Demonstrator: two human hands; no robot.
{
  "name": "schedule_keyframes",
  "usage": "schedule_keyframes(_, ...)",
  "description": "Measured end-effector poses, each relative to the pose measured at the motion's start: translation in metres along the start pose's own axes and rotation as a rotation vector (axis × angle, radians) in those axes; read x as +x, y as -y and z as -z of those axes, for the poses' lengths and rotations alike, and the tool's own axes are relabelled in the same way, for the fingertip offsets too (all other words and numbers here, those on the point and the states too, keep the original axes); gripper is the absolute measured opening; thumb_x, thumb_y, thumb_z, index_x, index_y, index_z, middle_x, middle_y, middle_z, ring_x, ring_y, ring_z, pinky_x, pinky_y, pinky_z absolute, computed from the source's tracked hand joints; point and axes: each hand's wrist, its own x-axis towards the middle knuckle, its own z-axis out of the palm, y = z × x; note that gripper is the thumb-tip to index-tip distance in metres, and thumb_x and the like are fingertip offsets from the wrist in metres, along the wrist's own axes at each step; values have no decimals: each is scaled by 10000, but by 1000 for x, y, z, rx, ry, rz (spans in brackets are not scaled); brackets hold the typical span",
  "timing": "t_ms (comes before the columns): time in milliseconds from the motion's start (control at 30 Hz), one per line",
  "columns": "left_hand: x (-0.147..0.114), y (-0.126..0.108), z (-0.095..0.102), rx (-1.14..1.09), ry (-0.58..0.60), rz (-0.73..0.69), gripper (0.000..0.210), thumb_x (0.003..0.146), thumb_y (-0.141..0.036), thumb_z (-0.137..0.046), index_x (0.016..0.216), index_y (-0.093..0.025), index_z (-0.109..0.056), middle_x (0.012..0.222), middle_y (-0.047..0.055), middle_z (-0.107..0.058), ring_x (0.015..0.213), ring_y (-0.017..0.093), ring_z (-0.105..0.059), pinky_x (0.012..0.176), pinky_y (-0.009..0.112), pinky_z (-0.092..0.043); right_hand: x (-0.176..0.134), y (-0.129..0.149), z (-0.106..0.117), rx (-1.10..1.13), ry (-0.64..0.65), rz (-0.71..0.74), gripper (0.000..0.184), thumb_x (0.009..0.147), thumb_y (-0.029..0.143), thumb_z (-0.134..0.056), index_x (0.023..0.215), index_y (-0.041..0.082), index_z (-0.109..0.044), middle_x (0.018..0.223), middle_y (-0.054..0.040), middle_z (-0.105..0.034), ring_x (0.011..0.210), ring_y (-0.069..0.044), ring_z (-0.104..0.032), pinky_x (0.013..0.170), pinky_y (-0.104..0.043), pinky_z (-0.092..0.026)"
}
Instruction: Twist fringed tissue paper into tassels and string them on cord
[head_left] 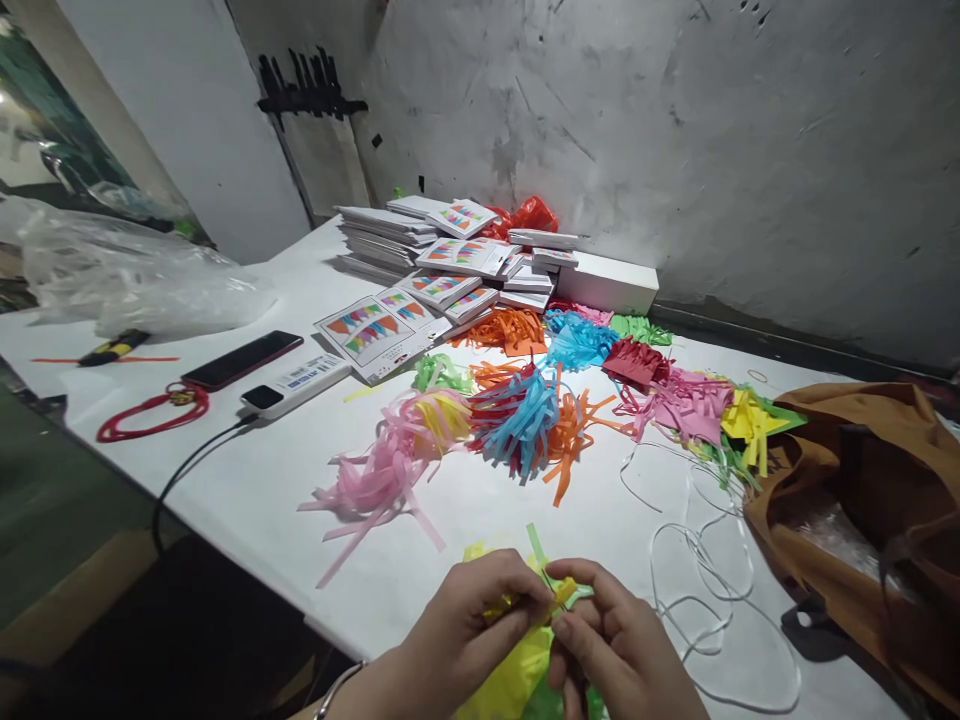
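At the table's near edge, my left hand (480, 615) pinches a strip of yellow tissue paper (517, 672). Close beside it my right hand (619, 645) is closed on the same paper's folded top edge, fingertips nearly touching the left ones. A thin line, maybe a needle or thread, shows between the fingertips; I cannot make it out clearly. Light green tissue paper (535, 543) pokes out around the hands. Beyond them lie fringed paper tassels: pink (375, 475), blue (521, 420) and orange (574, 435). A loose white cord (697, 545) coils right of my right hand.
More fringed paper bundles (697, 405) lie farther back. Stacked printed cards (465, 255) and a white box (611, 283) stand by the wall. On the left are a phone (244, 360), a power bank (304, 385) with cable and a plastic bag (142, 270). A brown bag (862, 490) sits right.
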Motion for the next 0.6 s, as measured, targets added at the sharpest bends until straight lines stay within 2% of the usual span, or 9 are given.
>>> schedule_keyframes(67,0,0,0,-26,3,40,114,925,-231,-617,884,-198,-718,810,62,-724,727,170,-644,684,243,-478,0,0,0,30,-5,-13,622,884,673,-591,1222,164,-474,677,15,-674,441,-101,-594,463,-197,-424)
schedule_keyframes(167,0,0,0,-54,29,111,114,926,-260,-631,922,-195,-724,833,66,-737,759,182,-662,717,255,-492,-1,1,0,-24,-108,17,596,898,672,-574,1196,164,-487,674,12,-677,453,-104,-600,480,-207,-438)
schedule_keyframes(233,0,1,0,-45,44,106,126,934,-258,-624,918,-195,-731,833,70,-737,759,186,-667,719,261,-495,-1,1,0,-33,-123,25,581,897,671,-577,1174,167,-490,678,8,-684,460,-105,-608,484,-204,-442)
schedule_keyframes(333,-1,1,1,46,68,-22,146,943,-205,-596,928,-199,-741,816,89,-733,750,198,-664,703,276,-490,-1,0,1,62,-13,-29,576,866,656,-636,1148,177,-483,666,15,-685,470,-114,-638,475,-192,-443)
schedule_keyframes(400,0,2,1,118,106,-131,188,943,-148,-570,995,-209,-741,833,109,-748,778,220,-666,718,299,-487,-1,0,1,92,13,-41,546,856,649,-655,1093,183,-498,657,19,-679,473,-115,-645,474,-186,-441)
schedule_keyframes(500,1,2,3,168,148,-235,279,944,-87,-535,1102,-228,-717,878,122,-771,802,240,-668,744,327,-479,0,1,-2,27,-40,-2,492,891,660,-595,1008,185,-540,693,6,-682,464,-100,-622,468,-185,-416)
schedule_keyframes(600,1,1,2,200,158,-245,293,957,-86,-517,1128,-234,-702,882,118,-773,794,237,-662,740,324,-470,1,2,-3,-173,-148,112,450,951,634,-495,916,199,-608,701,9,-647,537,-113,-610,531,-218,-453)
